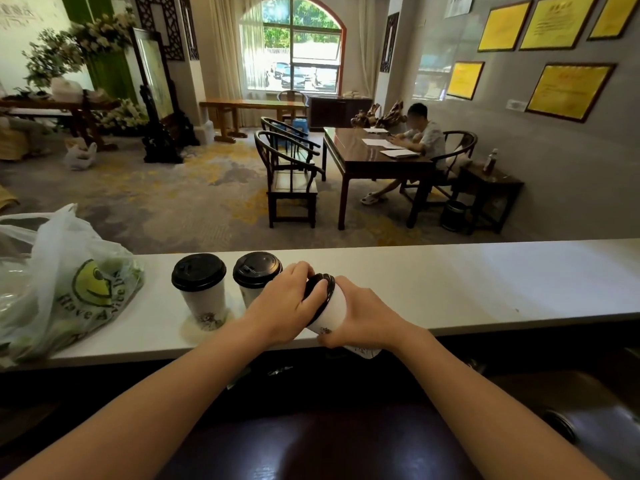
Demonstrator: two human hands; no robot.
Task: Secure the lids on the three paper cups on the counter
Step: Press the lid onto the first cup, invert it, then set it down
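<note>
Three white paper cups with black lids are on the white counter [485,285]. The left cup [204,299] stands upright with its lid on. Beside it the middle cup [254,277] also stands upright and lidded, partly hidden by my left hand. The third cup [332,306] is tilted to the left near the counter's front edge. My right hand [367,317] grips its body. My left hand [287,303] covers and presses its black lid [320,289], fingers curled over the rim.
A clear plastic bag [69,285] with a yellow smiley print lies on the counter's left end. The counter stretches bare to the right. Beyond it are dark wooden chairs [291,178], a table and a seated person [426,140].
</note>
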